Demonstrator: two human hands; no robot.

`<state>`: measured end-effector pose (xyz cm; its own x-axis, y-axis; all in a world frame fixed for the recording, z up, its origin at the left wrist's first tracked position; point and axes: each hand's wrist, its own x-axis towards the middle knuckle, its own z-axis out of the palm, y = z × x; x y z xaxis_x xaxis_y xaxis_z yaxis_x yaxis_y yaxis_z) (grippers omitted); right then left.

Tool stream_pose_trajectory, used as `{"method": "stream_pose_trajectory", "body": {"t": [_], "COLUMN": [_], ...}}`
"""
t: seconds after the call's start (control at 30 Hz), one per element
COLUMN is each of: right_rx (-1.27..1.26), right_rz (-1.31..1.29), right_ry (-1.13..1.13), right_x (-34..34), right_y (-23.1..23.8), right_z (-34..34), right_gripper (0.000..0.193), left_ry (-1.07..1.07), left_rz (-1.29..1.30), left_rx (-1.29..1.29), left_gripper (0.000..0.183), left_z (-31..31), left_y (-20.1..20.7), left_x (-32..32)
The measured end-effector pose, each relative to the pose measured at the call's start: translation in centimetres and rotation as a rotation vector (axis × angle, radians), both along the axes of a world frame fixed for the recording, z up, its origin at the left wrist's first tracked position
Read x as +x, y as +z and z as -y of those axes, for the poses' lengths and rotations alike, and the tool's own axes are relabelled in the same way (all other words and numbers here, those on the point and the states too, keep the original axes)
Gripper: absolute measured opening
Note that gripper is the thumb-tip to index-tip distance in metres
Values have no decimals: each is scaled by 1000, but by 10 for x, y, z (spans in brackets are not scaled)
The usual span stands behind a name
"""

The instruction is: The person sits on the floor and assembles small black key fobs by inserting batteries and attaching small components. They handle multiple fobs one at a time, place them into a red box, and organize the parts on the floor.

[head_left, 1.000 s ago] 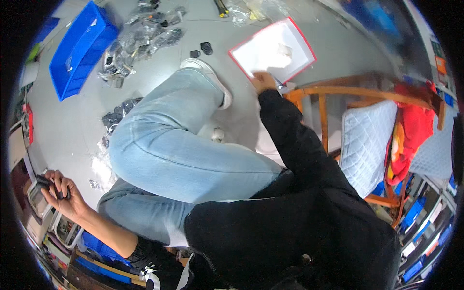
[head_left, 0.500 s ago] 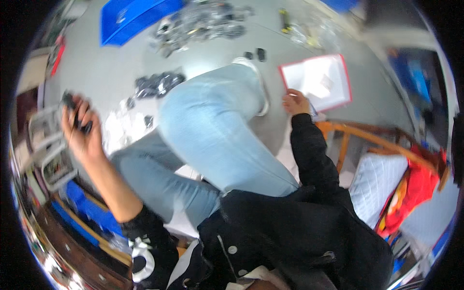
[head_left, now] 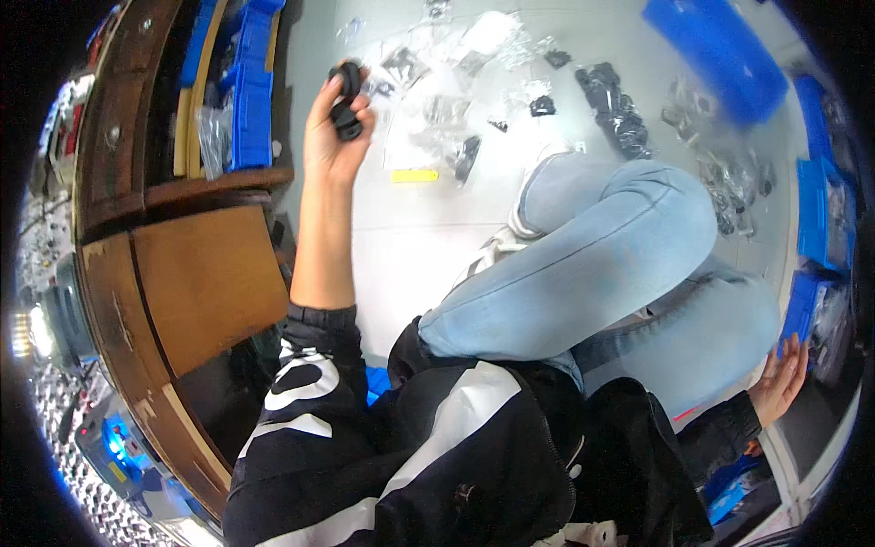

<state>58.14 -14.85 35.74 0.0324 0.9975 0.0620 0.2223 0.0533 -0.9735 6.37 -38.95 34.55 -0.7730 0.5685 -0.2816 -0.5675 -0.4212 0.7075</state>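
Observation:
My left hand [head_left: 339,150] is raised over the floor on the left, closed around a pair of black rounded parts [head_left: 345,120]; their exact kind does not show. Under and beyond it lie clear plastic bags [head_left: 444,109] and a small yellow strip-shaped item [head_left: 415,176]. Far to the right, my right hand [head_left: 779,381] has its fingers stretched out and holds nothing visible. It is beside a blue bin [head_left: 802,305] at the edge of a rack; whether it touches the rack I cannot tell.
Black bagged parts [head_left: 612,109] lie on the floor ahead, with more bagged parts [head_left: 725,187] to their right. A large blue bin [head_left: 720,55] stands at the far right. On the left is a wooden cabinet [head_left: 210,283] below blue shelf bins [head_left: 251,114]. My bent legs [head_left: 565,264] fill the middle.
My view has swung left, bringing the wooden cabinet close. My left hand still grips the black parts. My right hand has left the red-edged white board and is now by the right-hand rack.

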Motion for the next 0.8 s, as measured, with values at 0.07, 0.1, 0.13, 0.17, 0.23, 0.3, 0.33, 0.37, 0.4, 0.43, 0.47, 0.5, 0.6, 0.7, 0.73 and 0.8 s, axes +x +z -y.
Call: {"method": "stream_pose_trajectory", "body": {"t": [0.07, 0.1, 0.13, 0.17, 0.23, 0.3, 0.33, 0.37, 0.4, 0.43, 0.47, 0.5, 0.6, 0.7, 0.73, 0.8], "right_rx": [80, 177, 199, 257, 269, 266, 222, 233, 237, 239, 234, 226, 216, 196, 187, 169], "right_rz": [139, 292, 441, 585, 669, 695, 616, 639, 641, 647, 656, 667, 740, 801, 803, 798], "right_ry": [106, 206, 183, 236, 212, 205, 210, 219, 211, 199, 186, 172, 125, 51, 23, 9], "right_x": [-20, -29, -34, -39, -41, -37, -34, -30, -26, -22, -18, -14, -2, 9, 11, 13], "right_y": [2, 3, 3, 3, 5, 5, 4, 4, 3, 3, 3, 3, 6, 10, 10, 11], "right_z": [0, -2, 0, 1, -1, -2, -3, -4, -5, -5, -5, -5, -3, 1, 2, 3], "right_gripper": [36, 35, 35, 34, 35, 35, 35, 35, 35, 35, 35, 34, 33, 31, 31, 31], "left_ry": [137, 196, 195, 186, 209, 125, 125, 85, 64, 35, 38, 32, -51, -208, -238, -301], "left_rz": [179, 196, 196, 202, 260, 370, 232, 216, 184, 140, 130, 103, 21, 44, -9, -76], "left_rx": [-51, -100, -134, -163, -261, -309, -350, -387, -498, -594, -701, -794, -1120, -1174, -1158, -1116], "left_gripper": [30, 29, 29, 30, 33, 29, 30, 36, 45, 56, 65, 74, 74, 41, 37, 31], "left_z": [55, 75, 90, 100, 108, 104, 98, 95, 91, 87, 85, 82, 81, 80, 78, 70], "left_y": [-26, -41, -57, -74, -105, -134, -148, -160, -173, -185, -198, -212, -246, -265, -267, -262], "left_x": [-7, -6, -2, 3, 10, 15, 18, 16, 12, 5, -5, -16, -47, -51, -45, -29]}}
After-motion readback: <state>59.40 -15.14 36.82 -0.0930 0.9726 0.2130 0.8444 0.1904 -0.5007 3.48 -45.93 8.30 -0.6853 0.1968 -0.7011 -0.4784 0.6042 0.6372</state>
